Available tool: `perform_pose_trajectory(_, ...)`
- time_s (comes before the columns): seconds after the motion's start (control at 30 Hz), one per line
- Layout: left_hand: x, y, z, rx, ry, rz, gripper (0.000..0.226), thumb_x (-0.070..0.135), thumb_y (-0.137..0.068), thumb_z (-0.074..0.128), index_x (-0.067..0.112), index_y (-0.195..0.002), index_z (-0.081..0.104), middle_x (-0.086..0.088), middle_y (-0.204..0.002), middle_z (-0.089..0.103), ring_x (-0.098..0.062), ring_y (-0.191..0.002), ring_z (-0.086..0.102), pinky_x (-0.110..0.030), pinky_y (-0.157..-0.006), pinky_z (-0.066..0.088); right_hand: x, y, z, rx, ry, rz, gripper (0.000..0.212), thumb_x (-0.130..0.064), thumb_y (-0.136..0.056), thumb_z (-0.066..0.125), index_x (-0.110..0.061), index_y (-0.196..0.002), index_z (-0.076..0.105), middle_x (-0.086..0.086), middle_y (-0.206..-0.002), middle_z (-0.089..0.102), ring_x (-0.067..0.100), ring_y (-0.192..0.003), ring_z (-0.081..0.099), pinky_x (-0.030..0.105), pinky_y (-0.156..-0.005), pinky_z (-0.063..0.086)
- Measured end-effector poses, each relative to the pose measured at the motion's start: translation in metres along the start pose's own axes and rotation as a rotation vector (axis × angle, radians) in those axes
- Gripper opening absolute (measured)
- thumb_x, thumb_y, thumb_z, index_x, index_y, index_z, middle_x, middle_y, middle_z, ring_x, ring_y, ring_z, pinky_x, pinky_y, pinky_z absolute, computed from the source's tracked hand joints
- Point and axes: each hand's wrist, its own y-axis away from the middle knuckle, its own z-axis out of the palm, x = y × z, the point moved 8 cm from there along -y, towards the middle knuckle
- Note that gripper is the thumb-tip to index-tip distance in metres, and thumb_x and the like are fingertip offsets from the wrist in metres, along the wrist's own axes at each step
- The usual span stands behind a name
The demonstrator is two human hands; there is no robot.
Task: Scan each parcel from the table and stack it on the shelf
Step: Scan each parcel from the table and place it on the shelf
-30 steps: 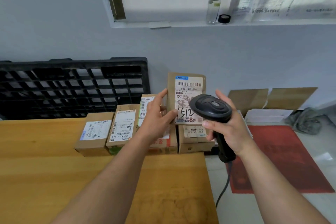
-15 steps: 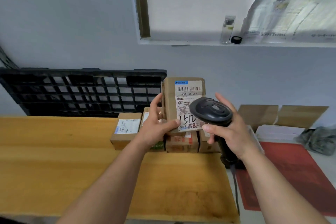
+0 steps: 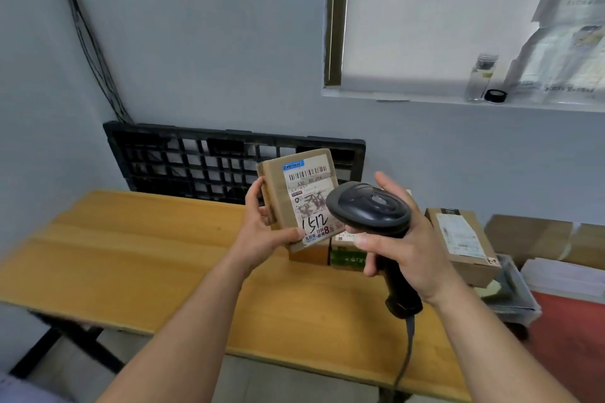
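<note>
My left hand (image 3: 262, 232) grips a small brown parcel (image 3: 281, 203) upright above the table, its white label with a barcode and the handwritten number 1512 facing me. My right hand (image 3: 406, 239) holds a black barcode scanner (image 3: 366, 209) by its handle, the head right in front of the label's lower right part. More brown parcels (image 3: 461, 242) stand on the wooden table (image 3: 137, 248) behind my hands, partly hidden by them. No shelf for stacking is in view.
A black plastic pallet (image 3: 196, 160) leans against the wall behind the table. The scanner's cable (image 3: 406, 353) hangs over the table's front edge. Flattened cardboard (image 3: 527, 235), white sheets and a red mat (image 3: 569, 337) lie at the right. A glass bottle (image 3: 479, 77) stands on the window ledge.
The view has swung left and back, so the table shifts right in view. Both hands keep their holds, with the parcel tilted slightly and the scanner still at its label.
</note>
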Motion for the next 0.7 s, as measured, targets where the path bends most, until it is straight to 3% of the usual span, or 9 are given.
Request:
perform_pose_trajectory(0.13, -0.016, 0.007, -0.046, 0.070, -0.036, 0.005, 0.114, 0.008, -0.063, 0.088, 0.040, -0.145, 0.014, -0.008, -0.130, 0.051, -0.019, -0.117, 0.052, -0.024, -0.078, 0.048, -0.023, 0.007, 0.047, -0.056, -0.061, -0.039, 0.097, -0.019, -0.064, 0.081, -0.043, -0.143, 0.030, 0.013, -0.099, 0.073, 0.033, -0.051, 0.062, 0.042, -0.058, 0.057)
perform_pose_trajectory(0.23, -0.025, 0.012, -0.071, 0.085, -0.034, 0.011, 0.115, 0.006, -0.064, 0.087, 0.039, -0.146, 0.014, -0.009, -0.132, 0.050, -0.018, -0.118, 0.050, -0.026, -0.083, 0.047, -0.029, 0.008, 0.075, -0.060, -0.113, -0.031, 0.097, -0.029, -0.059, 0.082, -0.046, -0.142, 0.034, 0.012, -0.104, 0.072, 0.038, -0.052, 0.062, 0.042, -0.058, 0.058)
perform_pose_trajectory(0.37, -0.033, 0.020, -0.099, 0.092, -0.042, 0.005, 0.117, 0.007, -0.064, 0.087, 0.042, -0.146, 0.012, -0.007, -0.136, 0.046, -0.016, -0.118, 0.049, -0.022, -0.079, 0.046, -0.030, 0.008, 0.104, -0.054, -0.122, -0.024, 0.098, -0.028, -0.058, 0.083, -0.043, -0.143, 0.035, 0.007, -0.113, 0.069, 0.050, -0.060, 0.062, 0.046, -0.059, 0.059)
perform_pose_trajectory(0.47, -0.037, 0.028, -0.117, 0.102, -0.045, 0.001, 0.116, 0.006, -0.064, 0.086, 0.041, -0.146, 0.011, -0.008, -0.137, 0.045, -0.017, -0.120, 0.048, -0.024, -0.080, 0.047, -0.031, 0.010, 0.121, -0.059, -0.112, -0.017, 0.096, -0.017, -0.063, 0.084, -0.042, -0.142, 0.037, 0.008, -0.113, 0.069, 0.046, -0.055, 0.061, 0.050, -0.063, 0.058)
perform_pose_trajectory(0.7, -0.039, 0.047, -0.147, 0.171, -0.062, 0.015, 0.113, 0.004, -0.066, 0.085, 0.040, -0.144, 0.012, -0.009, -0.137, 0.042, -0.018, -0.120, 0.047, -0.016, -0.073, 0.044, -0.027, 0.014, 0.147, -0.101, -0.116, 0.012, 0.094, -0.013, -0.064, 0.082, -0.038, -0.143, 0.038, 0.012, -0.105, 0.070, 0.038, -0.051, 0.061, 0.038, -0.052, 0.056)
